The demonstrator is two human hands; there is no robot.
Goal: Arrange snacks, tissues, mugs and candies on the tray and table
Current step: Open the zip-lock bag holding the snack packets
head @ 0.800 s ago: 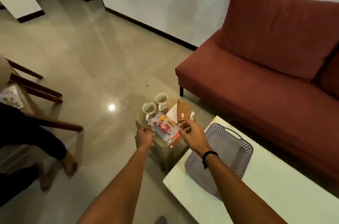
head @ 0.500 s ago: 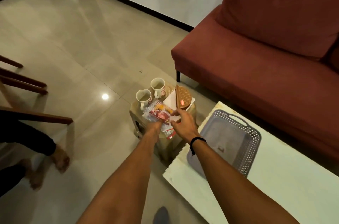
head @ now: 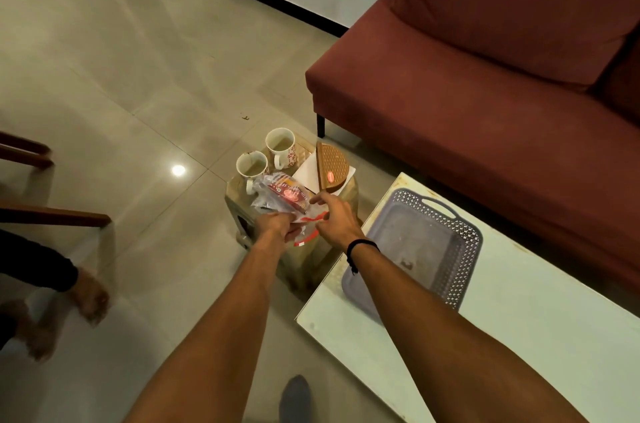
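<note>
A clear plastic bag of snacks with a red packet inside lies on a small beige stool. My left hand grips the bag's near edge. My right hand touches the bag's right side, fingers spread over it. Behind the bag stand two white patterned mugs. White tissues lie under a brown half-round holder. An empty grey perforated tray rests on the white table at the right.
A dark red sofa runs behind the stool and table. Another person's bare feet and wooden chair legs are at the left. My own foot shows on the tiled floor near the table's corner.
Both hands have closed in on the snack bag, the left hand taking hold of its near edge. The camera has tilted down and nearer to the stool.
</note>
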